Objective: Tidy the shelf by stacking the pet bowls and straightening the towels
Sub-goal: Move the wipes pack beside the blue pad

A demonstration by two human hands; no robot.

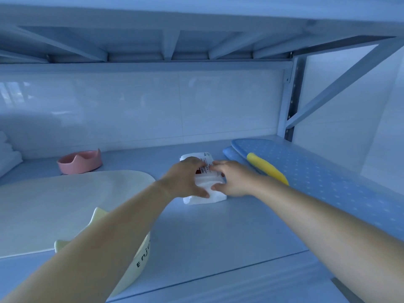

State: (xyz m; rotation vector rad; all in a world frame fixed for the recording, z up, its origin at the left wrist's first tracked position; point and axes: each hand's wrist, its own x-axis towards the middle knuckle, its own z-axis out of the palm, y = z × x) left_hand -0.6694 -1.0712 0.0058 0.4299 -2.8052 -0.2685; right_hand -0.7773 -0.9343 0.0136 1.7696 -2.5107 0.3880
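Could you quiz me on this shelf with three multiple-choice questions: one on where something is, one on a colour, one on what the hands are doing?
1. Where is the pink bowl?
A. At the back left of the shelf, near the wall
B. On the blue dotted board
C. Inside the yellow bowl

2. What colour is the long object lying on the blue dotted board?
A. Red
B. Yellow
C. Green

3. What are the hands doing?
A. Hanging free in the air
B. Lifting the pink bowl
C. Both on the white packet

Answers: 1 A, it sits alone by the back wall, left of the hands. 2 B, it is plainly yellow. 3 C, the left hand and right hand rest on the packet from either side.
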